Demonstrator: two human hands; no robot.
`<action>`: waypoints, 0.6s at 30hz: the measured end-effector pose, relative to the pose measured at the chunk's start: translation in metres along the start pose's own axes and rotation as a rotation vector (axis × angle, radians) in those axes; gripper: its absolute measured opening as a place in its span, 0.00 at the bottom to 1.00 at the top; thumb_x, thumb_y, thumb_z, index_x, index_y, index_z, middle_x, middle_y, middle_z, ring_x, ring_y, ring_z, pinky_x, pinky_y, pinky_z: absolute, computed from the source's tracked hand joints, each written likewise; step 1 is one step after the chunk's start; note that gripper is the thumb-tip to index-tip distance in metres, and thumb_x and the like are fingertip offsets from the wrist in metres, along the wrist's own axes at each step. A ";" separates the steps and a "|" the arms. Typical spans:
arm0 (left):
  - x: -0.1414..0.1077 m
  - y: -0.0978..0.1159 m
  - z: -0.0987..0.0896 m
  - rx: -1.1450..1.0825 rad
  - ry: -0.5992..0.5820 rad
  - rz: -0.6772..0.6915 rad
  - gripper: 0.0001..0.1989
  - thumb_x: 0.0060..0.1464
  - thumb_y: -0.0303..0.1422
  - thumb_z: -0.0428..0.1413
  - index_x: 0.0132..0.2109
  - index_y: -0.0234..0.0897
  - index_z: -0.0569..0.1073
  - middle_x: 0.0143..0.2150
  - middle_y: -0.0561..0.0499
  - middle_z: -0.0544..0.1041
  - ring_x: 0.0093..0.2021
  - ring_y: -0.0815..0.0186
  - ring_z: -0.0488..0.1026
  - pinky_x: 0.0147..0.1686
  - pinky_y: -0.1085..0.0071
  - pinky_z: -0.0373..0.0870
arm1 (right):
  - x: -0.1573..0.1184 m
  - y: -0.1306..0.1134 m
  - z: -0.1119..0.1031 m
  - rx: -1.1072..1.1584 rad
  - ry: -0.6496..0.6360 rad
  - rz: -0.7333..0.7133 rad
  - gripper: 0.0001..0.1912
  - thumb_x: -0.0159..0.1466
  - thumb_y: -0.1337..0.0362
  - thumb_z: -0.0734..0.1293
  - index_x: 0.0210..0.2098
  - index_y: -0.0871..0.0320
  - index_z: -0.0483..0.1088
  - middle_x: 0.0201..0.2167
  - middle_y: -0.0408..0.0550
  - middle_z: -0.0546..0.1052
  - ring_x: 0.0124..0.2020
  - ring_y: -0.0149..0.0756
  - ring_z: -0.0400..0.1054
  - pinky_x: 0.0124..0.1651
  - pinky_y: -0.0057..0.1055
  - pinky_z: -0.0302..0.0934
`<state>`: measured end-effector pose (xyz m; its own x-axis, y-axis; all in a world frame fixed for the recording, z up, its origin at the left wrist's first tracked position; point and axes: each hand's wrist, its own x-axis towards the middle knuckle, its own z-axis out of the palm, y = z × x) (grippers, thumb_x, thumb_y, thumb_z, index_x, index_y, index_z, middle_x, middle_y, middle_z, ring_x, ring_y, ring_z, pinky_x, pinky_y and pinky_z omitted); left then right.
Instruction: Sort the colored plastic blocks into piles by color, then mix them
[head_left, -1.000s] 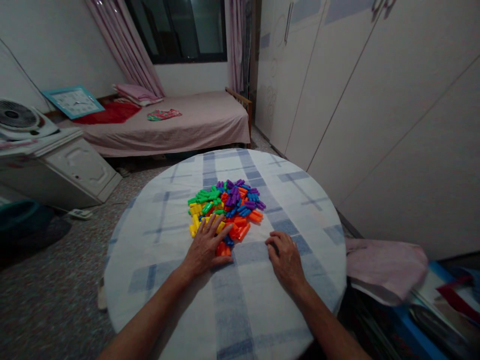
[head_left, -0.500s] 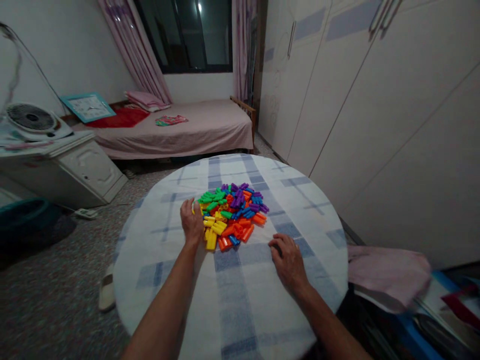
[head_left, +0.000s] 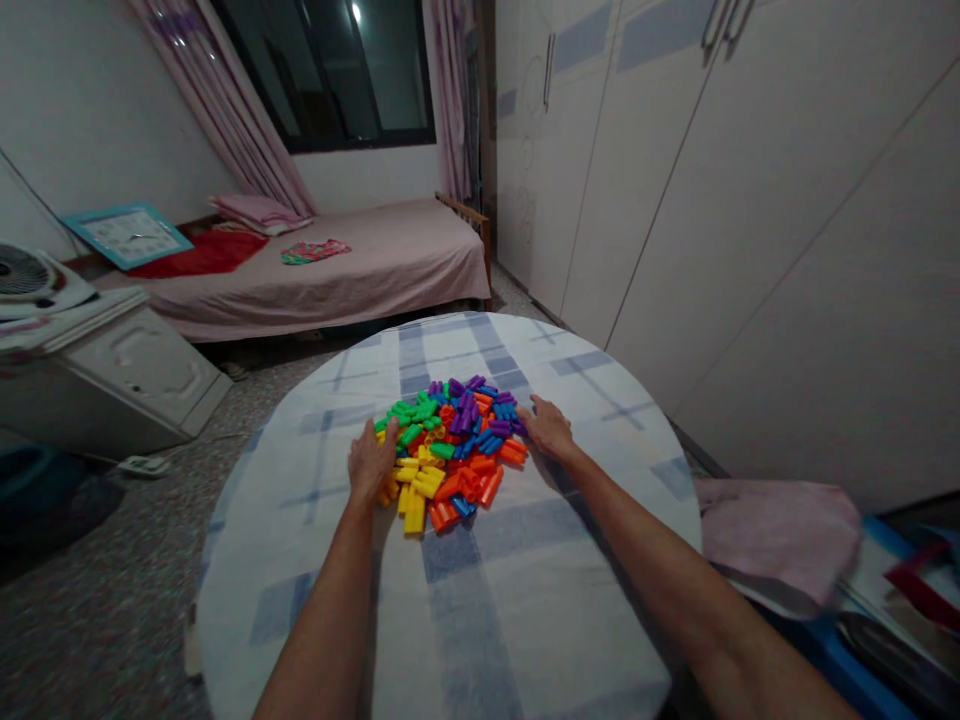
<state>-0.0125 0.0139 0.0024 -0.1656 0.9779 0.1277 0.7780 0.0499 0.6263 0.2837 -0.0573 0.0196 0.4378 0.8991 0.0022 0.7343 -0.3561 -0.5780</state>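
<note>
A heap of small plastic building pieces lies on the round table [head_left: 480,620], loosely grouped by colour. Green pieces [head_left: 411,413] are at its left back, yellow pieces [head_left: 414,510] at the left front, orange pieces [head_left: 469,484] in front, purple pieces [head_left: 466,408] and blue pieces [head_left: 491,440] to the back and right. My left hand [head_left: 369,460] rests against the heap's left edge, fingers apart, beside yellow and green pieces. At the right edge my right hand [head_left: 547,425] reaches to the purple pieces, fingers stretched out; its fingertips are partly hidden.
A checked cloth covers the table. Beyond it stands a bed [head_left: 360,270]; a white cabinet [head_left: 127,370] with a fan [head_left: 30,280] is at left. A tall wardrobe [head_left: 720,250] lines the right side, with pink cloth [head_left: 776,535] below it.
My right hand has moved forward from the bare cloth to the heap's right edge. My left hand stays at the left edge. The camera view has turned slightly right.
</note>
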 end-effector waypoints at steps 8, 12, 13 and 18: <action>0.009 0.028 0.020 -0.319 -0.173 0.193 0.31 0.50 0.52 0.56 0.56 0.37 0.71 0.53 0.41 0.74 0.55 0.56 0.69 0.56 0.59 0.63 | 0.016 -0.051 0.039 0.112 -0.075 -0.157 0.28 0.66 0.46 0.57 0.61 0.51 0.62 0.54 0.54 0.71 0.56 0.47 0.64 0.56 0.45 0.56; 0.001 0.041 0.020 -0.361 -0.124 0.394 0.21 0.50 0.46 0.58 0.48 0.37 0.76 0.48 0.44 0.73 0.50 0.59 0.71 0.53 0.60 0.67 | 0.017 -0.053 0.038 0.249 -0.079 -0.407 0.22 0.64 0.54 0.63 0.55 0.53 0.68 0.51 0.50 0.72 0.53 0.40 0.65 0.56 0.40 0.56; -0.004 0.043 0.018 -0.376 -0.114 0.472 0.18 0.51 0.44 0.58 0.45 0.38 0.77 0.47 0.44 0.73 0.50 0.60 0.71 0.53 0.60 0.67 | 0.014 -0.052 0.037 0.273 -0.056 -0.485 0.20 0.63 0.56 0.64 0.53 0.54 0.70 0.49 0.50 0.72 0.52 0.39 0.66 0.56 0.39 0.57; -0.043 0.042 -0.006 -0.350 -0.132 0.768 0.08 0.56 0.37 0.56 0.39 0.40 0.77 0.47 0.46 0.74 0.50 0.62 0.71 0.52 0.62 0.68 | -0.019 -0.044 0.027 0.301 0.028 -0.841 0.11 0.62 0.61 0.66 0.43 0.54 0.75 0.46 0.49 0.73 0.50 0.38 0.66 0.55 0.39 0.57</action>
<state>0.0233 -0.0271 0.0280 0.4201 0.7317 0.5368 0.4096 -0.6808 0.6073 0.2285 -0.0520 0.0228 -0.1687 0.8247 0.5399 0.6527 0.5039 -0.5657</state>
